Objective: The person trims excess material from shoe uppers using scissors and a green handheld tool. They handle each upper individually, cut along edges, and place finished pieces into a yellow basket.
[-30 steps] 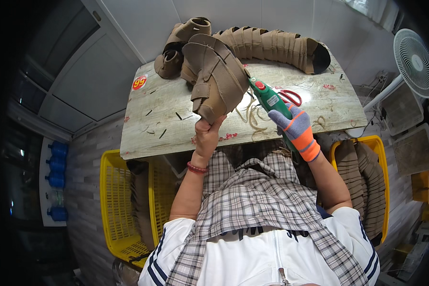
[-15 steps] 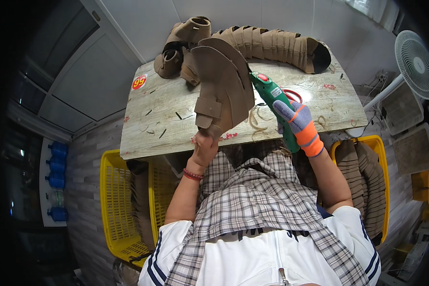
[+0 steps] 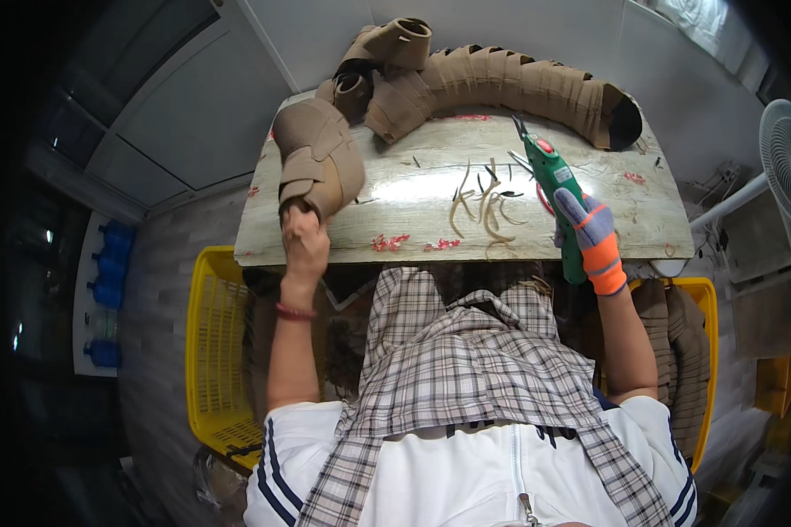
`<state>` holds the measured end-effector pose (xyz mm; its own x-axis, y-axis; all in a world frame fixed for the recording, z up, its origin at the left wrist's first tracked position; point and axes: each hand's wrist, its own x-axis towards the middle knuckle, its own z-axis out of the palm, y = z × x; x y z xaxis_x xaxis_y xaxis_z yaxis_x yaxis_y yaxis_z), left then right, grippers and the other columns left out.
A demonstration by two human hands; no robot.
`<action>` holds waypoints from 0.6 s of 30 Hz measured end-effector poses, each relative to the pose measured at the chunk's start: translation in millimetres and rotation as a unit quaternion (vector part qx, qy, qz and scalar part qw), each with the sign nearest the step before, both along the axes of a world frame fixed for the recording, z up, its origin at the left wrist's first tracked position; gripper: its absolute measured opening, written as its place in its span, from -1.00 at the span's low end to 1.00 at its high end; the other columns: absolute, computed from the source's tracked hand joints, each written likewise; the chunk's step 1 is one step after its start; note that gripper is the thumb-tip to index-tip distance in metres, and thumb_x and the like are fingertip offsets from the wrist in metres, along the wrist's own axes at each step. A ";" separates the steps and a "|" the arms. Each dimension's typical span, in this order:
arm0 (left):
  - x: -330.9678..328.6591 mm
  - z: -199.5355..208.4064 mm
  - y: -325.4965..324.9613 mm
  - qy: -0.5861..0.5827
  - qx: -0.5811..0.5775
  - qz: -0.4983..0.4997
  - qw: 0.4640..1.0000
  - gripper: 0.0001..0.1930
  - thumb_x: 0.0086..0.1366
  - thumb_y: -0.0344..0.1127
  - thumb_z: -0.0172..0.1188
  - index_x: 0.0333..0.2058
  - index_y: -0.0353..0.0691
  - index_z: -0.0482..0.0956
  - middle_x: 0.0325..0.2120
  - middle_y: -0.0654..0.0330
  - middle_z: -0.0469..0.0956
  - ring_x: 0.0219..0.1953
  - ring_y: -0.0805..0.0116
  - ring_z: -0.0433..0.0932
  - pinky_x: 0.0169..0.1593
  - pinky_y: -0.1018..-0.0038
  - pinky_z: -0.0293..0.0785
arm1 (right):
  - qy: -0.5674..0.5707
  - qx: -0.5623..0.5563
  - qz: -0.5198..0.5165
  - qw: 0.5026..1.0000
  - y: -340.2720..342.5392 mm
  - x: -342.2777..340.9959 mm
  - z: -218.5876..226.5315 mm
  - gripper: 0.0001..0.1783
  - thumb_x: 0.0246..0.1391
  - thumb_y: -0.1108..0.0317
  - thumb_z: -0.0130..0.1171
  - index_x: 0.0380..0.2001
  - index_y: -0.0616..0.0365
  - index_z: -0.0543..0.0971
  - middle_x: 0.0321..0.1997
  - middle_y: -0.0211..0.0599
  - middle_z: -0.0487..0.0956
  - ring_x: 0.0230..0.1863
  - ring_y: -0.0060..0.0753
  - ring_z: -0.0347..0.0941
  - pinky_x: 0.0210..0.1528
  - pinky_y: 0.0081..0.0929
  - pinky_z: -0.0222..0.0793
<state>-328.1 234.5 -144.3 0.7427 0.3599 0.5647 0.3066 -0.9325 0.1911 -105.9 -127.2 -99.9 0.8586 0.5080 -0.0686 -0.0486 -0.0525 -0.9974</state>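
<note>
My bare left hand (image 3: 305, 250) is closed on the lower end of a brown fabric wrap with a strap (image 3: 323, 154), held over the left part of the table. My right hand (image 3: 596, 235), in a grey and orange glove, grips green electric scissors (image 3: 555, 176) by the body, blades pointing away from me. Behind the tool lies a pair of hand scissors (image 3: 520, 163) with red handles, partly hidden. Thin tan and dark offcut strips (image 3: 492, 211) are scattered mid-table. A long nested row of similar brown wraps (image 3: 518, 83) curves along the back.
More rolled brown wraps (image 3: 387, 44) are piled at the back left of the wooden table (image 3: 395, 193). Yellow baskets stand below on the left (image 3: 209, 351) and the right (image 3: 710, 351), the right one holding wraps. A white fan (image 3: 787, 162) stands at right.
My left hand has carried the brown wrap leftward, away from the electric scissors. My right hand with the tool has shifted slightly right. More of the offcuts now show.
</note>
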 end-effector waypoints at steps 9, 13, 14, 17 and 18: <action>22.7 59.3 22.3 -0.064 -0.232 0.113 0.964 -0.78 0.12 -0.37 0.31 -0.54 -0.42 0.52 -0.60 -0.02 0.54 -0.49 0.30 0.53 -0.33 0.44 0.42 | -0.090 -0.077 0.029 0.993 -1.5 -11.2 -10.1 -0.59 0.02 0.06 0.29 -0.33 0.23 0.53 -0.62 -0.43 0.47 -0.65 -0.64 0.36 -0.61 -0.60 0.26; 38.3 68.1 -29.6 -0.355 -0.548 -0.185 0.735 -0.85 0.12 -0.48 0.31 -0.29 -0.28 0.62 -0.33 0.20 0.64 -0.27 0.45 0.57 -0.16 0.52 0.48 | -0.152 -0.115 0.033 0.981 5.7 -29.2 4.6 -0.56 -0.06 0.09 0.37 -0.28 0.26 0.58 -0.59 -0.38 0.53 -0.57 -0.64 0.42 -0.51 -0.57 0.32; 45.5 66.9 -41.4 -0.393 -0.600 -0.214 0.663 -0.78 0.13 -0.50 0.30 -0.21 -0.23 0.63 -0.23 0.25 0.63 -0.21 0.42 0.58 -0.10 0.52 0.50 | -0.160 -0.123 0.034 0.979 11.1 -34.7 10.9 -0.55 -0.07 0.09 0.38 -0.28 0.26 0.57 -0.59 -0.38 0.53 -0.56 -0.63 0.43 -0.50 -0.57 0.34; 63.6 53.3 -67.9 -0.411 -0.682 -0.284 0.534 -0.73 0.14 -0.54 0.26 -0.15 -0.23 0.60 -0.19 0.18 0.61 -0.15 0.36 0.59 -0.05 0.44 0.54 | -0.202 -0.101 0.040 0.973 19.6 -42.7 8.8 -0.50 -0.12 0.05 0.42 -0.27 0.25 0.57 -0.56 -0.34 0.56 -0.52 -0.59 0.47 -0.43 -0.55 0.39; 68.7 46.9 -73.3 -0.387 -0.685 -0.311 0.534 -0.71 0.20 -0.50 0.21 -0.07 -0.21 0.56 -0.12 0.17 0.59 -0.06 0.31 0.55 0.04 0.35 0.49 | -0.207 -0.097 0.039 0.973 20.4 -43.8 7.2 -0.49 -0.12 0.04 0.42 -0.27 0.25 0.57 -0.55 -0.33 0.57 -0.52 -0.58 0.47 -0.43 -0.55 0.39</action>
